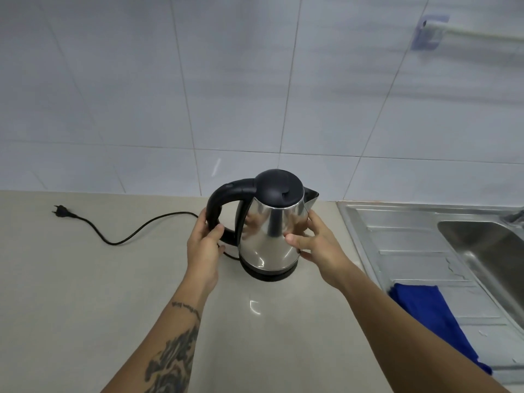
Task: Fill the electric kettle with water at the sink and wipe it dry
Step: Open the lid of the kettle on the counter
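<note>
A steel electric kettle (269, 231) with a black lid and black handle stands upright on its black base (269, 275), in the middle of the beige counter. My left hand (205, 245) curls around the lower part of the handle. My right hand (314, 239) rests against the kettle's right side, fingers spread on the steel. The lid is closed and the spout points right, toward the steel sink (487, 251). A blue cloth (431, 310) lies on the sink's drainboard, near my right forearm.
The base's black cord (127, 236) snakes left over the counter (71, 279) to an unplugged plug (61, 211). White tiles cover the wall behind. A rail on a bracket (428, 32) hangs at the upper right. The sink's basin is at the right edge.
</note>
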`<state>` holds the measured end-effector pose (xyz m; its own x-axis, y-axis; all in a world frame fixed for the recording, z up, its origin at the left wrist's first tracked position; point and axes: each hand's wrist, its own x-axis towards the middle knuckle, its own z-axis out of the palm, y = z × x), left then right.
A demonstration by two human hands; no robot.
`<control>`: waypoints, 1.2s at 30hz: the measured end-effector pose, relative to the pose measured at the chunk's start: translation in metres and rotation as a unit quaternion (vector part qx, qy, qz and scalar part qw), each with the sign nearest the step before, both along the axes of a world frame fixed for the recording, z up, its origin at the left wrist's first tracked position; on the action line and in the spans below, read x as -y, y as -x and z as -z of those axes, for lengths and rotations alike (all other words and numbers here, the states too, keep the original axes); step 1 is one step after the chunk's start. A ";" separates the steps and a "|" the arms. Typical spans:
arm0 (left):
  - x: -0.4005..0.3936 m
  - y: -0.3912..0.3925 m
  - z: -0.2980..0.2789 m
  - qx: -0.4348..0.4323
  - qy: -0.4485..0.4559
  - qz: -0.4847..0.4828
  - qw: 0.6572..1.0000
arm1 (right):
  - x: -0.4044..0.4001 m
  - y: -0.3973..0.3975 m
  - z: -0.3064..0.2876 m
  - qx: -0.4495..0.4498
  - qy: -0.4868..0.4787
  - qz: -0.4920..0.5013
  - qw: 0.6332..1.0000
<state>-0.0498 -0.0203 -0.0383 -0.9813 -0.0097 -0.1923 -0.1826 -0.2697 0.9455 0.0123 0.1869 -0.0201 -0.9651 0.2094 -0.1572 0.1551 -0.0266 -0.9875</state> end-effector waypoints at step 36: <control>-0.029 -0.200 -0.006 -0.175 0.292 -0.115 0.933 | -0.012 -0.185 0.041 0.033 -0.006 0.032 0.999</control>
<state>0.1501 0.0087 -0.0328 -0.9420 -0.2301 0.2444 0.1651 0.3162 0.9342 0.1975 0.1990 -0.0615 -0.9373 0.2723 -0.2173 0.2186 -0.0258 -0.9755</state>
